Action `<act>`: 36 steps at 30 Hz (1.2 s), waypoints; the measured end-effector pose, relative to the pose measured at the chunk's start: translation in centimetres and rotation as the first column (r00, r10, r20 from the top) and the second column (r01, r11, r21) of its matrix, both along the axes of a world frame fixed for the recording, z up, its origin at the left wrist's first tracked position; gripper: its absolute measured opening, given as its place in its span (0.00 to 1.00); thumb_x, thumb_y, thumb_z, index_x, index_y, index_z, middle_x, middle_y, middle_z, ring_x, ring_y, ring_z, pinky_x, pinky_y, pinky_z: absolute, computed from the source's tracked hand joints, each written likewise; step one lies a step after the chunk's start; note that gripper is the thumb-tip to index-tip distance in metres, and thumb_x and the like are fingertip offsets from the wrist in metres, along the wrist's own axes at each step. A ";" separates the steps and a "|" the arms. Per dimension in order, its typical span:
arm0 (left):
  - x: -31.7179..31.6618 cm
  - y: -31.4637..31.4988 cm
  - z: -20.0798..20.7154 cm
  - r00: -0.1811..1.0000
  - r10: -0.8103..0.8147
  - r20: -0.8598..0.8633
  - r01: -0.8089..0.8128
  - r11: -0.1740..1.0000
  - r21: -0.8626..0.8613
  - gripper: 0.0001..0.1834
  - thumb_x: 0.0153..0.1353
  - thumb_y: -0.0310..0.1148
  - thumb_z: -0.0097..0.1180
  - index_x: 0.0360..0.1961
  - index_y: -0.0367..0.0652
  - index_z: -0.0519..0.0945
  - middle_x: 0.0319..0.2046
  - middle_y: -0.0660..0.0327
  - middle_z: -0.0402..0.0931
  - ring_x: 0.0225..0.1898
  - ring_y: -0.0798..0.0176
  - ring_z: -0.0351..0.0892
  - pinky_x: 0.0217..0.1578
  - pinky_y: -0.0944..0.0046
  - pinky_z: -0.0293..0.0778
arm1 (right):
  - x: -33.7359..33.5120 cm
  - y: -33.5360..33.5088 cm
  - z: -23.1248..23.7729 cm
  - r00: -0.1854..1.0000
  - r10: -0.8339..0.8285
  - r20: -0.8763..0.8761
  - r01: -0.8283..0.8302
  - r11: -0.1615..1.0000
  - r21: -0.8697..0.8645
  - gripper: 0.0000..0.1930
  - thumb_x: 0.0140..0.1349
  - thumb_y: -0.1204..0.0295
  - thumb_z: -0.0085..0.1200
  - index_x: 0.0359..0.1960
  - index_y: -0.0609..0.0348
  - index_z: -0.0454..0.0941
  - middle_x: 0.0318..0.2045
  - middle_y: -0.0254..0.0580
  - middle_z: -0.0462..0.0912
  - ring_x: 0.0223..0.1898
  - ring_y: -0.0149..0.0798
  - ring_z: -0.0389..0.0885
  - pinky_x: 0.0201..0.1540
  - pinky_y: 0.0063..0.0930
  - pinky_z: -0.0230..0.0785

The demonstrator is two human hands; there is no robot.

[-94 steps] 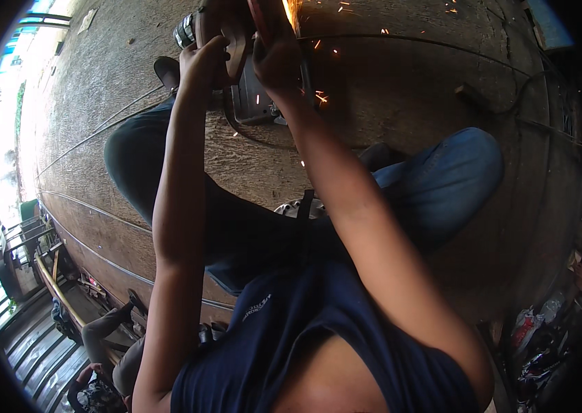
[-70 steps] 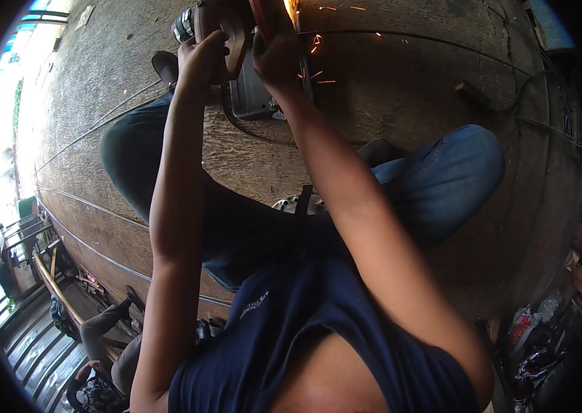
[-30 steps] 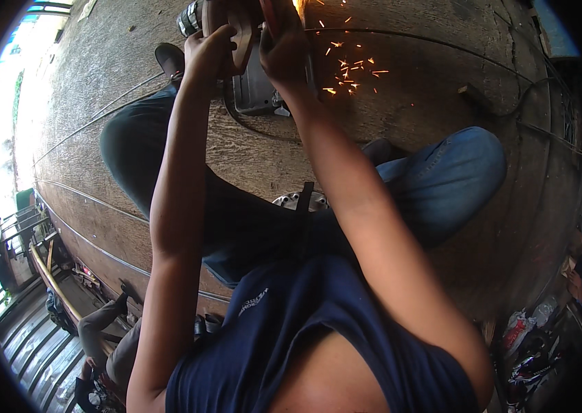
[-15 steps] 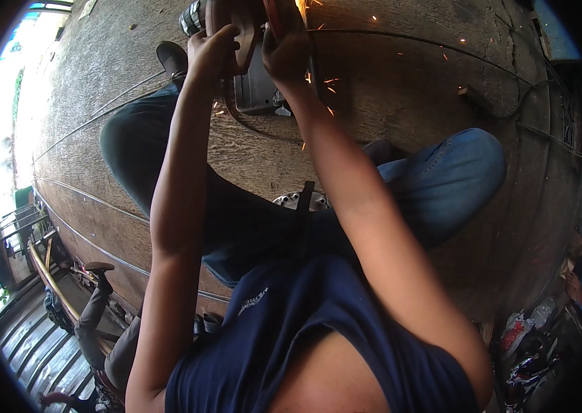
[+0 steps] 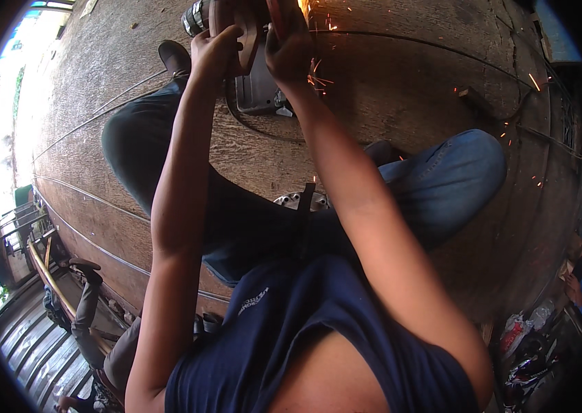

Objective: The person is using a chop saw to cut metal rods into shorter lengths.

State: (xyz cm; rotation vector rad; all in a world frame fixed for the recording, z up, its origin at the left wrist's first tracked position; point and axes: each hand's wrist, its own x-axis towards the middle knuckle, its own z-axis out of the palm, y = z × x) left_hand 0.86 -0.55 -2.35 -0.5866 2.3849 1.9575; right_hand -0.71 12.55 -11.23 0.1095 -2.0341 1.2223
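My left hand (image 5: 214, 54) is closed on the edge of a brown, angular block-like piece (image 5: 248, 55) at the top of the view. Against its left side is a cylinder wrapped in silver bands (image 5: 195, 19). My right hand (image 5: 289, 58) is wrapped round a red bar-like piece (image 5: 275, 15), whose upper end is cut off by the frame's edge. Bright orange sparks (image 5: 305, 8) fly just beyond and beside that hand. Below and between both hands sits a dark grey boxy base (image 5: 256, 93). What makes the sparks is hidden.
My bent knees (image 5: 453, 162) flank the worn brown floor (image 5: 256, 151). A dark cable (image 5: 415, 39) crosses the far right, near a small block (image 5: 473, 98). A perforated metal disc (image 5: 294, 200) lies between my legs. Another person's leg (image 5: 88, 310) shows at lower left, plastic bags (image 5: 521, 337) at lower right.
Both hands keep their grips, with only a slight shift. Sparks now scatter farther right and bunch beside my right wrist. The other person's foot at lower left has moved a little.
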 end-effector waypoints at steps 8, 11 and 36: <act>0.2 0.2 0.2 1.000 0.005 0.008 -0.005 1.000 -0.009 0.19 0.52 0.38 0.63 0.38 0.33 0.78 0.29 0.58 0.78 0.24 0.68 0.78 0.24 0.68 0.77 | 0.1 -0.3 0.4 0.997 0.021 -0.072 -0.027 0.996 -0.086 0.27 0.56 0.67 0.54 0.55 0.72 0.67 0.49 0.66 0.73 0.51 0.63 0.72 0.54 0.47 0.66; 0.3 0.3 0.3 1.000 0.020 0.010 -0.020 1.000 -0.020 0.19 0.52 0.38 0.64 0.38 0.32 0.79 0.30 0.56 0.79 0.24 0.67 0.78 0.24 0.69 0.77 | 0.3 -0.2 0.1 0.998 0.029 -0.063 -0.034 0.996 -0.079 0.28 0.60 0.64 0.52 0.57 0.75 0.66 0.47 0.70 0.74 0.49 0.64 0.74 0.52 0.45 0.68; -5.5 -3.5 1.4 0.999 -0.012 0.041 0.015 0.998 -0.067 0.21 0.55 0.37 0.64 0.45 0.34 0.78 0.30 0.60 0.78 0.28 0.65 0.78 0.28 0.67 0.77 | -2.0 -0.9 5.8 0.963 -0.133 0.237 0.099 0.984 0.149 0.32 0.61 0.57 0.53 0.57 0.76 0.65 0.47 0.70 0.76 0.49 0.65 0.76 0.53 0.49 0.69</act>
